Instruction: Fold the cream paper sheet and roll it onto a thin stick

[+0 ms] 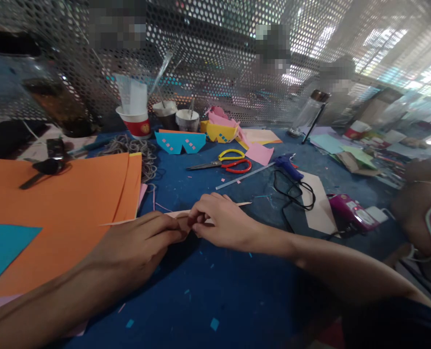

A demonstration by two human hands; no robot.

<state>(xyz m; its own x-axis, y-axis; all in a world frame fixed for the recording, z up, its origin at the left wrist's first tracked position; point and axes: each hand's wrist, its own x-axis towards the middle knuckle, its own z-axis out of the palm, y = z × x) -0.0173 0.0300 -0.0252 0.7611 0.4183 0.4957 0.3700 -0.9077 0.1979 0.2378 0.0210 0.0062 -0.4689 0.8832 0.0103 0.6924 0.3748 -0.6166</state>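
Both hands meet over a pale peach strip of folded paper [183, 222] at the middle of the blue table. My left hand [142, 240] pinches its left part, fingers pressed together. My right hand [222, 220] grips the paper just beside it, thumb and fingertips curled in. Thin ends of the paper stick out past both hands; most of it is hidden under the fingers. Behind the hands lie scissors [220, 165] with yellow and red handles. Left of my left hand is a stack of orange paper sheets [91, 194].
A blue glue gun [290, 167] with a black cord and a purple device [353, 211] lie to the right. Blue [181, 142] and yellow paper shapes [218, 132] stand near paper cups [135, 121]. Bottles stand by the perforated metal screen. Another person's arm [422, 208] rests at far right.
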